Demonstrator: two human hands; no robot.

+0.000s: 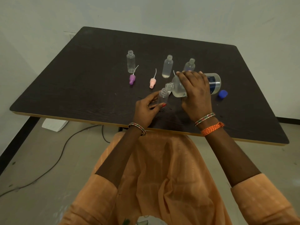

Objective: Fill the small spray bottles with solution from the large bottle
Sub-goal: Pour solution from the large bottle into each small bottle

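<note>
While a dark surface (65, 82) carries everything, the large bottle (180, 88) is the biggest thing above it, tipped on its side with its open neck pointing left, right over the mouth of a small bottle (163, 98). The right hand (194, 93) grips the large bottle from above, fingers curled round its body. The left hand (146, 109) holds the small bottle upright near the front edge, thumb and fingers pinching its sides. Farther back stand three open small bottles (130, 61) (167, 66) (189, 64). A blue cap (222, 94) lies right of the large bottle. A purple spray head (132, 79) and a pink spray head (152, 82) lie left of it.
</note>
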